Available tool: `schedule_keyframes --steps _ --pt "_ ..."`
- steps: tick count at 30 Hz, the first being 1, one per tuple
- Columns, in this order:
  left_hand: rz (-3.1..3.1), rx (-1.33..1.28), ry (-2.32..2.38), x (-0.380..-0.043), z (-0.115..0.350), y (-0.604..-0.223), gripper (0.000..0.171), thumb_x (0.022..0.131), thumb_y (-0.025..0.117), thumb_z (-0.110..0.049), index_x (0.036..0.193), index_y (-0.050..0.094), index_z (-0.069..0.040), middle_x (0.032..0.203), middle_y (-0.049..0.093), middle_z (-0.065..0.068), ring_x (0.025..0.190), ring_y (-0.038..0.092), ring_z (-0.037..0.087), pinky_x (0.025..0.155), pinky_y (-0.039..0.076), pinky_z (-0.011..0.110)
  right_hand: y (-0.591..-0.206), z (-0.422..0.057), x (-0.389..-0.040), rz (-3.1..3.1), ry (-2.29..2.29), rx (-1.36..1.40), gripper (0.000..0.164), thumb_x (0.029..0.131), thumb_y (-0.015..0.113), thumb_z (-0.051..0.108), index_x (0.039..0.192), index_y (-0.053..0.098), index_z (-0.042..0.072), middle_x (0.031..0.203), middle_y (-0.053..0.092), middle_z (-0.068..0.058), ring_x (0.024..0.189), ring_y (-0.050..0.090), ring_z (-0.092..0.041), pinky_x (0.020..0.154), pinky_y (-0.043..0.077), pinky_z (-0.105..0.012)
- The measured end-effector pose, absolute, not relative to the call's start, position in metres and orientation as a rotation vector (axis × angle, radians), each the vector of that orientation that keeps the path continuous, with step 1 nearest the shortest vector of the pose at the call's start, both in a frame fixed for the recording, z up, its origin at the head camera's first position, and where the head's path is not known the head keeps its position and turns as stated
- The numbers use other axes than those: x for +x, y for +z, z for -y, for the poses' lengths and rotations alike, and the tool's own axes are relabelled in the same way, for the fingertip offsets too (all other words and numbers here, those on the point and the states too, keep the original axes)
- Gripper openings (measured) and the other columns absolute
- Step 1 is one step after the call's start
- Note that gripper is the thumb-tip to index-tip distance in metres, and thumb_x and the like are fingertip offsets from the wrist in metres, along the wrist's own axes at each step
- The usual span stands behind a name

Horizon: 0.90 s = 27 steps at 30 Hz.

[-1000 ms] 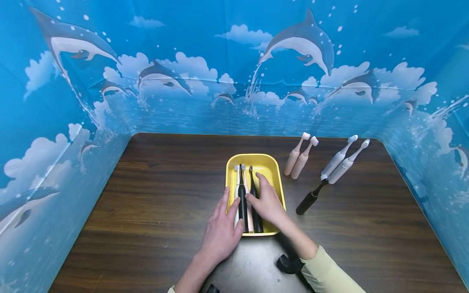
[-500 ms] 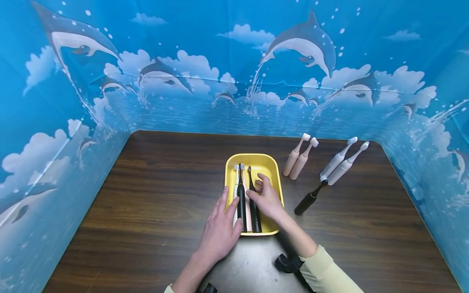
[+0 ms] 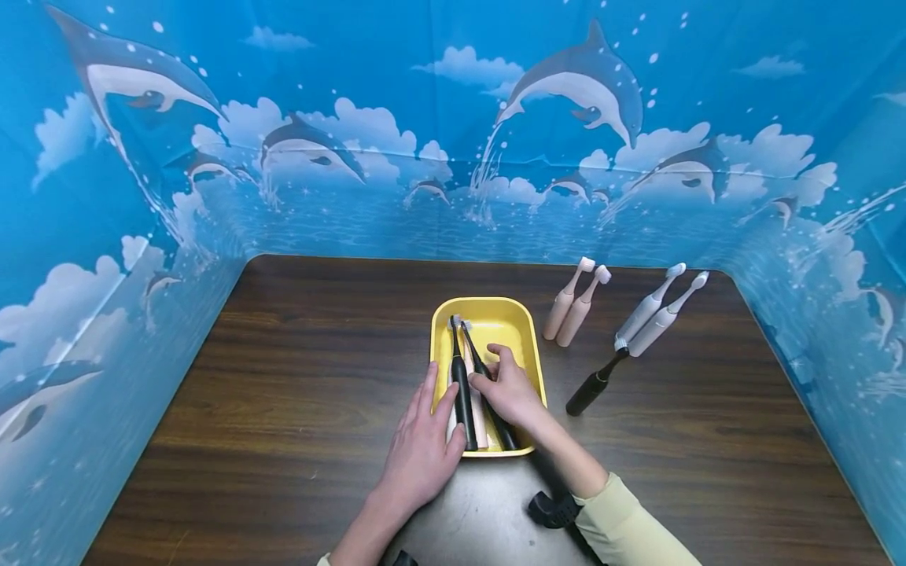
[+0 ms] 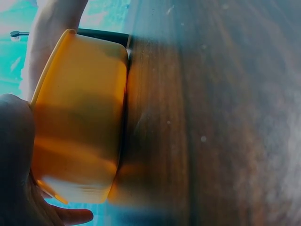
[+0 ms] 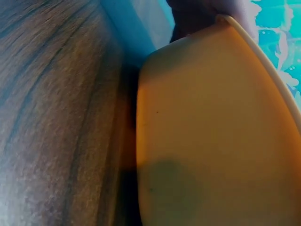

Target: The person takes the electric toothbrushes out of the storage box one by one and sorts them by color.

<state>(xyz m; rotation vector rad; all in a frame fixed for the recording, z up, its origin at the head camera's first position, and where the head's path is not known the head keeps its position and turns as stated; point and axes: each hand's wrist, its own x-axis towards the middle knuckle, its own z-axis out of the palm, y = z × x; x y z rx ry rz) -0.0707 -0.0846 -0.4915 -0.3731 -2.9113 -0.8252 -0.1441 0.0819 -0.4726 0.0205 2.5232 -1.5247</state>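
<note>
In the head view, a yellow tray [image 3: 520, 322] holds several electric toothbrushes lying lengthwise. One black electric toothbrush [image 3: 463, 401] lies straight on the left, over a white one mostly hidden at the tray's left wall. Beside it is a pink toothbrush [image 3: 478, 420]. A second black toothbrush [image 3: 504, 428] slants across the tray, its head toward the upper left. My right hand [image 3: 513, 393] reaches over the right rim and grips this slanted brush, thumb across it and fingers bent. My left hand [image 3: 425, 456] rests on the tray's left rim, fingers extended, fingertips by the straight black brush.
Right of the tray stand two pink toothbrushes [image 3: 569, 310], two light grey-white toothbrushes [image 3: 651, 318] and one black toothbrush [image 3: 596, 389]. A dolphin-print curtain [image 3: 354, 212] borders the dark wooden table [image 3: 318, 354]. The tray's outer wall fills much of both wrist views.
The right black toothbrush in the tray has turned, its head swinging left and its handle end right. My right hand has shifted slightly with it; my left hand stays on the rim.
</note>
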Motion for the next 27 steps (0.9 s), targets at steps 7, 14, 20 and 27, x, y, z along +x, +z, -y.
schedule_keyframes --steps 7,14,20,27 --pt "2.925 -0.377 -0.825 -0.071 0.085 -0.49 0.056 0.093 0.06 -0.028 0.146 0.057 -0.01 0.171 0.014 0.009 0.14 0.041 0.046 0.102 0.043 0.064 -0.472 -0.08 -0.141 -2.637 -1.357 -0.039 0.059 0.093 0.067 0.019 0.145 0.048 0.0 0.114 0.07 -0.017 0.106 0.065 -0.031 0.092 0.05 -0.05" --pt "2.906 -0.381 -0.808 -0.07 0.085 -0.492 0.056 0.093 0.061 -0.028 0.145 0.057 -0.008 0.17 0.015 0.011 0.139 0.042 0.048 0.1 0.044 0.065 -0.475 -0.08 -0.138 -2.791 -1.226 -0.226 0.053 0.093 0.068 0.008 0.142 0.051 -0.001 0.115 0.071 -0.021 0.106 0.067 -0.035 0.09 0.052 -0.052" --pt "2.903 -0.389 -0.802 -0.07 0.084 -0.492 0.055 0.094 0.061 -0.028 0.145 0.057 -0.008 0.17 0.015 0.01 0.139 0.042 0.048 0.098 0.045 0.065 -0.476 -0.078 -0.132 -2.979 -1.07 -0.285 0.05 0.09 0.072 0.009 0.138 0.058 0.004 0.117 0.071 -0.021 0.098 0.07 -0.039 0.079 0.054 -0.054" --pt "2.946 -0.347 -0.817 -0.07 0.083 -0.49 0.056 0.095 0.059 -0.029 0.148 0.055 -0.012 0.171 0.013 0.008 0.141 0.039 0.046 0.101 0.043 0.065 -0.472 -0.08 -0.129 -3.026 -1.139 -0.377 0.048 0.087 0.075 0.005 0.133 0.062 0.005 0.12 0.071 -0.019 0.1 0.07 -0.038 0.08 0.054 -0.054"
